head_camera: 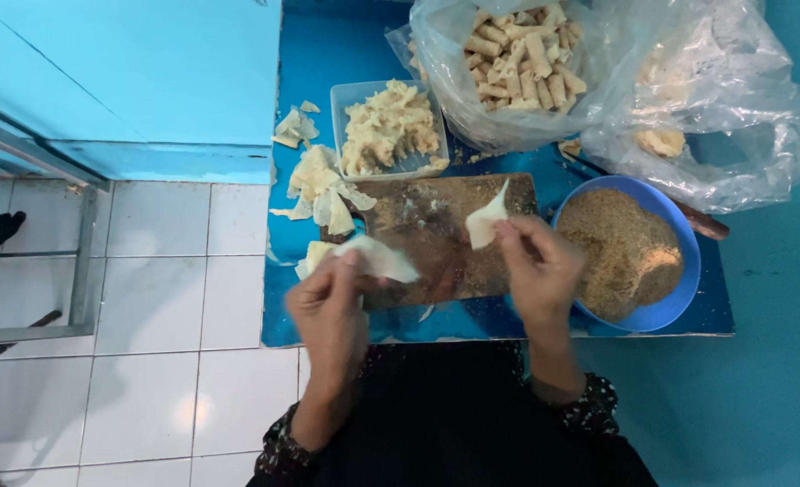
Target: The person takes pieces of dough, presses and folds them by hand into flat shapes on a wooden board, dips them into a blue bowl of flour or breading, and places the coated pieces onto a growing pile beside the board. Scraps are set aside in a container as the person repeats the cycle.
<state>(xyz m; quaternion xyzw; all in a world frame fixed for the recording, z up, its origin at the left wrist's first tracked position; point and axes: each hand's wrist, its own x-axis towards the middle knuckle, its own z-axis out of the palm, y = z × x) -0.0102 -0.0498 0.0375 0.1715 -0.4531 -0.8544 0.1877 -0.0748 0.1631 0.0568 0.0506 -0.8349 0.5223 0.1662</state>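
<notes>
My left hand (330,307) pinches a thin pale wrapper sheet (380,259) at the left end of a brown wooden cutting board (436,236). My right hand (539,271) holds another pale wrapper piece (487,219) lifted above the board's right part. Both hands hover over the board on a low blue table (346,54). More torn wrapper sheets (321,188) lie in a loose pile left of the board.
A clear plastic tub of pale filling (387,128) sits behind the board. A blue bowl of brown crumbs (630,255) stands at right. Clear plastic bags, one with several rolled pieces (524,59), fill the back right. White floor tiles (156,298) lie at left.
</notes>
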